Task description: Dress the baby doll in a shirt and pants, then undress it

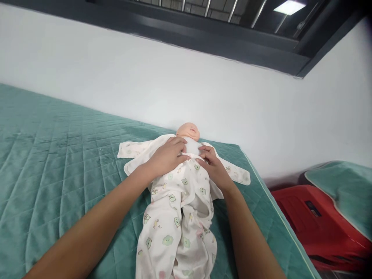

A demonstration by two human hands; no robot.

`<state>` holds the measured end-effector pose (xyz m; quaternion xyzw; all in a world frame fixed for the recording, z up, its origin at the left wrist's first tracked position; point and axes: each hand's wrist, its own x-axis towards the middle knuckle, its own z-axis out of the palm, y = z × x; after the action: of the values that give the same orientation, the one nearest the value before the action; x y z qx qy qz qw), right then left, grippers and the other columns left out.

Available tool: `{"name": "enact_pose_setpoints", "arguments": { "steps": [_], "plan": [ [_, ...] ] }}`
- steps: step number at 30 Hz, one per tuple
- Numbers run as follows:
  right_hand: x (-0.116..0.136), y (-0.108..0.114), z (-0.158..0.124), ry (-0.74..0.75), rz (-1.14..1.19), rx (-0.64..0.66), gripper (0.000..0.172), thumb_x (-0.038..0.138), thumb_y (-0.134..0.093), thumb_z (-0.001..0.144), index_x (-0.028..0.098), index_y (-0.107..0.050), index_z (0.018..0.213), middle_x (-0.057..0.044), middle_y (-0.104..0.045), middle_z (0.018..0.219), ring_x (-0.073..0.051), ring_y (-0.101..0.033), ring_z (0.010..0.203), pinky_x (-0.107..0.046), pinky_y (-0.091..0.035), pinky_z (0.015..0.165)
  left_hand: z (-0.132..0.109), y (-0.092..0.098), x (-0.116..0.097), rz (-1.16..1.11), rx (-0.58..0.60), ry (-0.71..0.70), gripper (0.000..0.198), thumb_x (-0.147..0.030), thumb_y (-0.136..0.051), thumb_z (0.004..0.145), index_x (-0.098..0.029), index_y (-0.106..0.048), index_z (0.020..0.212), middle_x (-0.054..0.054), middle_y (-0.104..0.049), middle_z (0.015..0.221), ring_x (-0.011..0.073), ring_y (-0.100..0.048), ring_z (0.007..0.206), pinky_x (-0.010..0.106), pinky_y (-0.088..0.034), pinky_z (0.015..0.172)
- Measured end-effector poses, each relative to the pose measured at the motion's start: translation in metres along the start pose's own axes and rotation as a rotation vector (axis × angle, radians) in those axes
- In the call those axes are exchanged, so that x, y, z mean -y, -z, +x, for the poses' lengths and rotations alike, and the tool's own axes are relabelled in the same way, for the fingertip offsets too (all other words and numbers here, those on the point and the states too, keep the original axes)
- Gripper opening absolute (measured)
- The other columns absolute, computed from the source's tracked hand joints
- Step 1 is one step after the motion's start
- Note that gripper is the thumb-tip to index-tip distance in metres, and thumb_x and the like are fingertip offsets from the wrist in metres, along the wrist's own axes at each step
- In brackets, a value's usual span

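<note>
waistband (pixel 188 155) of the printed baby trousers (pixel 168 193) lies directly between the two hands, across the belly of a baby doll (pixel 188 131) on its back on the green quilted mat (pixel 72 170). the doll's long axis runs almost straight away from the wearer: head at the far end, close to the white wall (pixel 145 81), trouser legs toward the wearer and running out of frame at the bottom. so the waistband crosses that axis, one hand on each flank. the left hand (pixel 170 155) has its fingers bent over the doll's white midriff (pixel 192 146) and its thumb by the band; the right hand (pixel 211 163) mirrors it, fingers curled at the other side. neither is clearly nearer. both touch the clothing, but i cannot tell whether either truly pinches the fabric or only rests there. beneath, an open printed jacket (pixel 238 174) spreads its sleeves to either side.
</note>
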<state>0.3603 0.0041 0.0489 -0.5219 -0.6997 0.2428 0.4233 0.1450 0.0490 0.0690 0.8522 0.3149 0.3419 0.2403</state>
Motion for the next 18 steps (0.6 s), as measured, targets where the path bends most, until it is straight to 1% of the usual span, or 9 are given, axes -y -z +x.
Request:
{"name": "enact_pose_setpoints", "arguments": {
  "steps": [2,3,5,7,10,12,13,15,18],
  "plan": [
    [-0.001,-0.001,0.0,-0.007,0.025,-0.002,0.037,0.052,-0.06,0.086,0.022,-0.054,0.067,-0.008,-0.049,0.119,-0.025,-0.042,0.128,-0.038,-0.036,0.105,0.0,-0.002,0.0,0.034,-0.017,-0.015,0.013,-0.032,-0.055,0.09,-0.021,-0.055,0.082,0.01,-0.063,0.118,0.0289,-0.052,0.115,0.043,-0.038,0.101],
    [-0.001,-0.001,0.0,-0.015,0.039,-0.005,0.04,0.054,-0.058,0.087,0.022,-0.053,0.065,-0.008,-0.05,0.119,-0.025,-0.043,0.127,-0.038,-0.035,0.107,0.0,-0.002,0.0,0.024,-0.031,-0.001,0.013,-0.031,-0.053,0.091,-0.021,-0.053,0.082,0.01,-0.064,0.114,0.0281,-0.054,0.111,0.042,-0.039,0.098],
    [-0.001,-0.001,0.0,-0.041,0.064,-0.013,0.043,0.055,-0.054,0.088,0.021,-0.052,0.063,-0.008,-0.052,0.121,-0.024,-0.046,0.124,-0.037,-0.034,0.108,0.0,-0.002,0.004,-0.043,-0.07,0.054,0.015,-0.028,-0.049,0.092,-0.022,-0.048,0.079,0.008,-0.067,0.107,0.0252,-0.058,0.101,0.038,-0.041,0.09],
    [-0.003,-0.002,0.0,-0.07,0.086,-0.033,0.042,0.055,-0.053,0.089,0.021,-0.057,0.065,-0.007,-0.053,0.124,-0.024,-0.05,0.12,-0.035,-0.035,0.107,0.001,-0.001,0.01,-0.125,-0.125,0.123,0.018,-0.028,-0.049,0.092,-0.022,-0.043,0.075,0.004,-0.067,0.098,0.0218,-0.059,0.092,0.034,-0.041,0.082],
    [-0.009,-0.001,0.0,-0.135,0.161,-0.071,0.035,0.053,-0.051,0.09,0.023,-0.067,0.085,-0.004,-0.06,0.12,-0.023,-0.054,0.113,-0.034,-0.04,0.102,0.003,0.0,0.023,-0.207,-0.231,0.239,0.021,-0.03,-0.052,0.09,-0.022,-0.043,0.072,0.0,-0.061,0.08,0.0176,-0.056,0.079,0.029,-0.039,0.072],
    [-0.016,-0.001,0.0,-0.178,0.235,-0.08,0.035,0.052,-0.05,0.09,0.024,-0.068,0.1,-0.002,-0.065,0.114,-0.023,-0.057,0.11,-0.034,-0.042,0.099,0.005,-0.001,0.033,-0.258,-0.272,0.31,0.021,-0.031,-0.054,0.088,-0.021,-0.045,0.072,-0.002,-0.055,0.074,0.0158,-0.052,0.074,0.028,-0.038,0.07],
    [-0.018,-0.001,0.001,-0.191,0.264,-0.079,0.035,0.051,-0.051,0.089,0.024,-0.068,0.103,-0.002,-0.067,0.113,-0.023,-0.057,0.11,-0.035,-0.043,0.098,0.005,-0.002,0.037,-0.283,-0.279,0.336,0.021,-0.032,-0.055,0.088,-0.021,-0.046,0.072,-0.003,-0.053,0.073,0.0153,-0.051,0.073,0.027,-0.037,0.07],
    [-0.022,-0.001,0.001,-0.2,0.28,-0.076,0.033,0.049,-0.053,0.088,0.023,-0.069,0.102,-0.002,-0.067,0.116,-0.023,-0.057,0.112,-0.035,-0.043,0.098,0.006,-0.005,0.043,-0.321,-0.279,0.365,0.021,-0.033,-0.057,0.087,-0.02,-0.048,0.073,-0.003,-0.053,0.074,0.015,-0.051,0.074,0.027,-0.037,0.07],
    [-0.022,0.003,0.004,-0.18,0.219,-0.056,0.027,0.045,-0.057,0.086,0.022,-0.069,0.086,-0.003,-0.065,0.12,-0.023,-0.056,0.113,-0.034,-0.042,0.098,0.006,-0.009,0.043,-0.319,-0.293,0.364,0.02,-0.034,-0.059,0.086,-0.02,-0.051,0.074,-0.002,-0.056,0.075,0.0153,-0.052,0.075,0.027,-0.038,0.071]
  ]
}}
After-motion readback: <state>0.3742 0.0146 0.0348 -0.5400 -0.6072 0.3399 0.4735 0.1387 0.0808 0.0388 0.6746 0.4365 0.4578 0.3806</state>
